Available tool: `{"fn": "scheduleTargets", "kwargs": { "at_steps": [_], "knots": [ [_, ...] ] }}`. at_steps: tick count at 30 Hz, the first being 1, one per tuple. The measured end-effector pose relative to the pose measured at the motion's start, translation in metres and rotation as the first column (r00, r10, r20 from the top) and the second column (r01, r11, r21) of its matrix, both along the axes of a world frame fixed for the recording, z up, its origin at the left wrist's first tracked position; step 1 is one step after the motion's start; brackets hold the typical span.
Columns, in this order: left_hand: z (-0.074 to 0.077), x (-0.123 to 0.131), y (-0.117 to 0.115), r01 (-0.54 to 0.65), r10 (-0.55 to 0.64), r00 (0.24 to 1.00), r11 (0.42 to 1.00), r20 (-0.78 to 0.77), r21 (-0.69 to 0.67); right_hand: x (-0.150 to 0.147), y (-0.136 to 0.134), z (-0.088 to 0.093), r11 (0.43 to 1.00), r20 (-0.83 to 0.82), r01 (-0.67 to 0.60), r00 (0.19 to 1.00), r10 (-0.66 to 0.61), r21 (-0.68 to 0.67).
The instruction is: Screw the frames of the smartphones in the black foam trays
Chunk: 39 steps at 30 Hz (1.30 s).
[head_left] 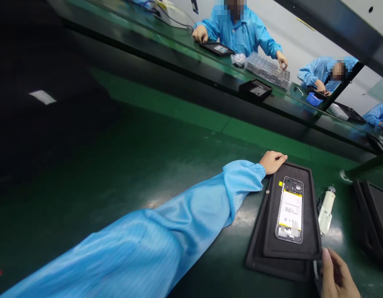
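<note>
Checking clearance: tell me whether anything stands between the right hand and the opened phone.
Only the near-right corner of the upper tray lies between the right hand and the opened phone; nothing else visible does.

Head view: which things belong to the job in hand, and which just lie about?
Seemingly in use: opened phone; upper tray, left hand and right hand at its corners; lower tray beneath.
Apparently aside: pale tool; dark trays at right.

Phone (290,210) is lying in upper tray (309,198), itself sitting on lower tray (281,267), on near bench (132,165) — L hand (273,162) resting at upper tray's far-L corner, R hand (337,275) at near-R. Tool (326,212) is lying just R, btwn trays & tray stack (367,217). Far bench (166,41) is running behind — box (267,68) on top, co-worker (239,35) behind it.
</note>
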<state>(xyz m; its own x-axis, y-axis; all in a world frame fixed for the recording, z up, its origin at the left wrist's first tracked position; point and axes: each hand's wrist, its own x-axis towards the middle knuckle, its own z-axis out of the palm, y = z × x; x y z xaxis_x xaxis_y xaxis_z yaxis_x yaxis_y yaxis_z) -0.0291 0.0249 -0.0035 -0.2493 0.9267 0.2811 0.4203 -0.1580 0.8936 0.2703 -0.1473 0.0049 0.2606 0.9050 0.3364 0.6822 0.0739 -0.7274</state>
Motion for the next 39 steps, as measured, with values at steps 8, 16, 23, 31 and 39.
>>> {"fn": "scheduleTargets", "kwargs": {
  "at_steps": [8,16,23,31,39],
  "knots": [
    [0.003,0.001,-0.001,0.008,-0.008,1.000,1.000,0.016,0.013,-0.008,0.018,-0.006,0.923,0.124,-0.312,0.949,0.291,0.226],
    [0.004,0.004,-0.002,0.018,-0.017,1.000,1.000,0.013,-0.012,-0.034,0.017,0.031,0.869,0.431,-0.308,0.894,0.125,0.387],
    [0.004,0.004,-0.001,0.024,-0.024,0.999,1.000,0.032,-0.015,-0.078,0.011,0.027,0.898,0.453,-0.377,0.857,0.246,0.225],
    [0.004,0.005,-0.002,0.019,-0.018,1.000,1.000,0.024,-0.020,-0.095,0.009,0.021,0.911,0.608,-0.411,0.717,0.340,-0.025],
    [0.007,0.006,-0.004,0.016,-0.015,0.999,1.000,0.033,-0.017,-0.086,0.011,0.023,0.906,0.646,-0.419,0.674,0.357,-0.063]
  ]
}}
